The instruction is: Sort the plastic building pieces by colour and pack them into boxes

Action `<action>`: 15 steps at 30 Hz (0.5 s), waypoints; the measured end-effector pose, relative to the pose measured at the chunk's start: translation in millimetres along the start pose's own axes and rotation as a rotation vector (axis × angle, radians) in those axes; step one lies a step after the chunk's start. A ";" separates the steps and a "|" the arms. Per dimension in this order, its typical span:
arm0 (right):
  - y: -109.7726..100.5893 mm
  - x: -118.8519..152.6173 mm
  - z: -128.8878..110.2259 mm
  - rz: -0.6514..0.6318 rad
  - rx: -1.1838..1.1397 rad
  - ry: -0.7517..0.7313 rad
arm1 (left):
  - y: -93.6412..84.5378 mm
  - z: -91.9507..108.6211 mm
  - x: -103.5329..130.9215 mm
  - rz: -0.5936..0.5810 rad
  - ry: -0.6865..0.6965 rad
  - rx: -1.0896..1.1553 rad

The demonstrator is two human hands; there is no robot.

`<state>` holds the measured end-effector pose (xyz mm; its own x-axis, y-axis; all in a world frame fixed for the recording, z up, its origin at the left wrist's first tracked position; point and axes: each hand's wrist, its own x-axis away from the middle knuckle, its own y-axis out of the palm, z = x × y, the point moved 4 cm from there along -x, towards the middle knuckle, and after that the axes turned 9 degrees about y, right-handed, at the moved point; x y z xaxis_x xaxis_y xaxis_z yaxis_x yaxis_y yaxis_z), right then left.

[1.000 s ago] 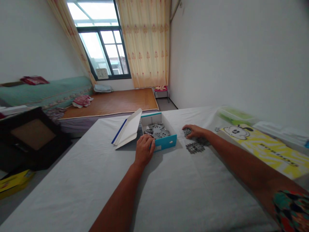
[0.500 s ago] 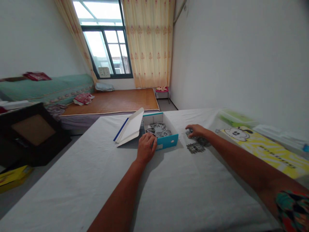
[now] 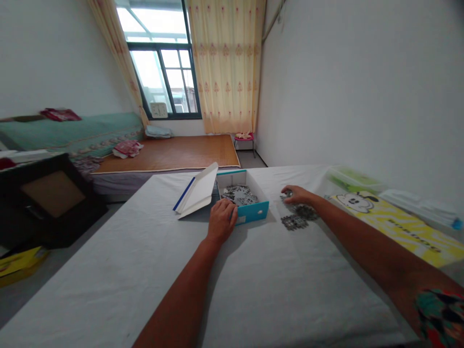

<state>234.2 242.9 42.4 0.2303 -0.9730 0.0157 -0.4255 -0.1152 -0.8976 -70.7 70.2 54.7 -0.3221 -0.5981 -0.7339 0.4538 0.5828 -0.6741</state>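
Observation:
A blue box (image 3: 253, 213) with its white lid flap (image 3: 203, 189) folded out to the left stands on the white-covered table (image 3: 163, 261). Grey patterned pieces (image 3: 241, 194) lie inside it. My left hand (image 3: 222, 220) has its fingers wrapped over the box's near left edge. Right of the box, my right hand (image 3: 295, 194) pinches a small grey piece (image 3: 288, 193) above the table. Just below that hand, more flat grey pieces (image 3: 294, 222) lie in a cluster on the cloth.
At the right, by the wall, are a yellow-and-white package (image 3: 391, 220) and a clear tray (image 3: 357, 180) with green contents. Beyond the table is a low bed (image 3: 188, 151); a dark cabinet (image 3: 52, 198) stands at the left.
The view has shifted slightly. My left hand stays on the box edge. The piece at my right hand's fingertips shows more clearly, and the fingers look more closed.

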 end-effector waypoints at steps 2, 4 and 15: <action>-10.1 -1.0 -15.1 0.023 -0.108 -0.009 | 0.7 -0.8 0.3 -0.004 0.000 0.003; -19.7 -2.2 -44.1 0.039 -0.273 -0.096 | 1.6 -1.6 0.8 -0.007 0.001 0.005; -17.7 -10.1 -133.4 -0.024 -0.287 -0.344 | 0.6 -0.5 0.8 -0.050 -0.004 -0.028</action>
<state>122.6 228.1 116.8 0.5000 -0.8518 -0.1562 -0.6308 -0.2346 -0.7397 -71.1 70.4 53.8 -0.3409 -0.6291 -0.6986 0.4138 0.5669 -0.7123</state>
